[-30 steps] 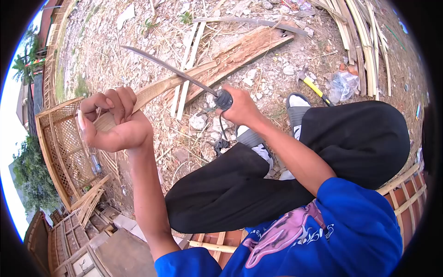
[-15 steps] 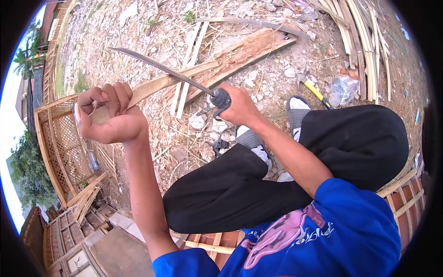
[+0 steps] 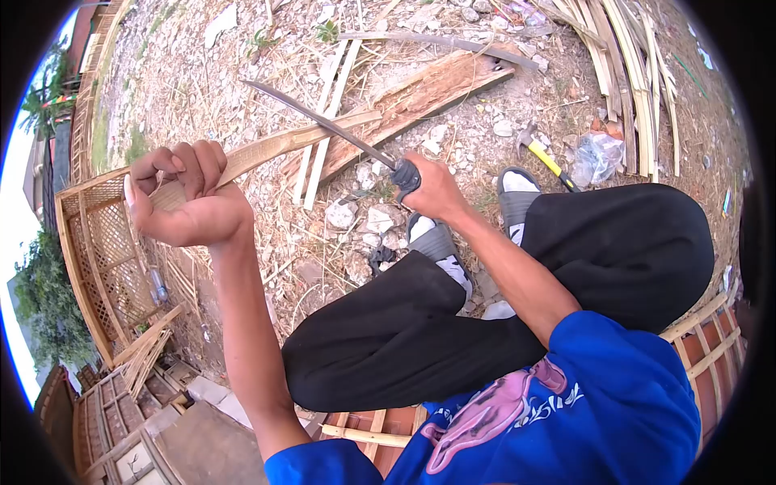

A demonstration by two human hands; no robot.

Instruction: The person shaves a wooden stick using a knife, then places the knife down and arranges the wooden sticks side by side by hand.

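Left hand [image 3: 190, 190] closed round pale flat wooden strip [image 3: 271, 149], right hand [image 3: 432, 190] round long black-handled steel knife [image 3: 347, 137]; blade crosses strip, contact unclear. Probably a trimming step; next stroke calls for holding strip steady, far end over weathered brown wooden plank [image 3: 444, 85].

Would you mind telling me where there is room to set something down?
Fairly open: the stony, straw-strewn ground beyond the left hand, left of the blade; and the dirt right of the stacked slats.
Crowded: the weathered plank, where the held stick, the blade and two pale strips cross in view, and around the hammer and plastic bag.
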